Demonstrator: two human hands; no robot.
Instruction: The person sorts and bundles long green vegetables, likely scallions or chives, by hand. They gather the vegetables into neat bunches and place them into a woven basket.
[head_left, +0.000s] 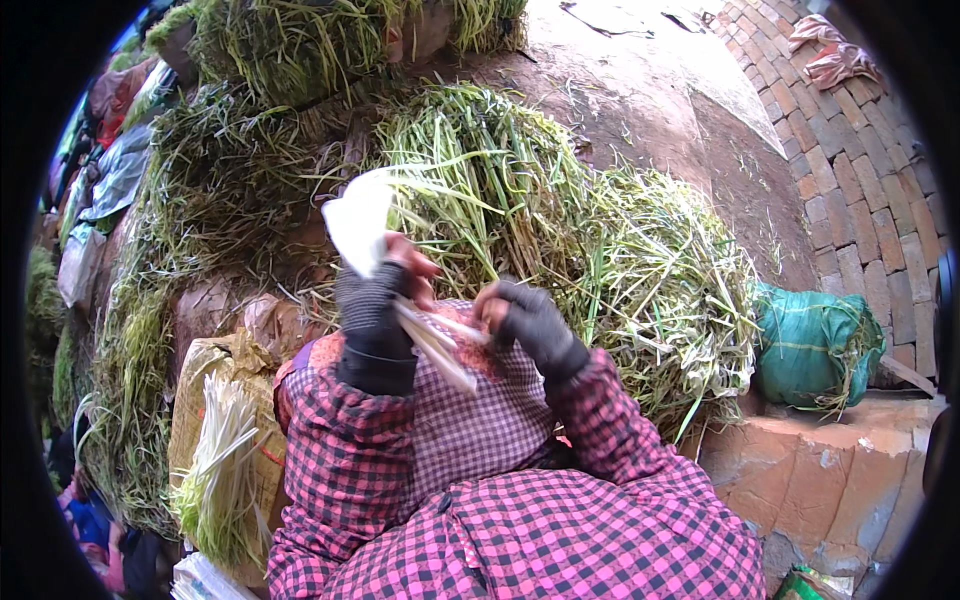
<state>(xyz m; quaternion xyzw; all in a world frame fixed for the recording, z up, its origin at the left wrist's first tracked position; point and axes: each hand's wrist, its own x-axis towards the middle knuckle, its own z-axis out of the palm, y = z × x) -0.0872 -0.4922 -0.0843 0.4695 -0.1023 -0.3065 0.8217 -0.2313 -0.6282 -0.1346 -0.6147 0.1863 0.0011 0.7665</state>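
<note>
My left hand (401, 274), in a dark fingerless glove, is closed on a few pale stalks (439, 349) of a leafy plant, perhaps garlic chives. Their white-yellow leaves (360, 217) fan out above it, partly blurred and overexposed. Close by on the right, my right hand (510, 315), gloved likewise, has its fingers pinched at the end of a thin pale strand. Both hands are over my checkered apron (480, 420). Beyond them lies a heap of green and yellowed leaves (480, 172). A bundle of pale stalks (221, 457) rests on a yellow woven sack (191, 397) at the left.
More leafy trimmings (667, 277) spread to the right, beside a stuffed green sack (814, 349). Brick paving (870, 195) runs along the far right. Dense plant heaps (292, 52) stand at the top and left. Part of another person (97, 525) shows at the lower left.
</note>
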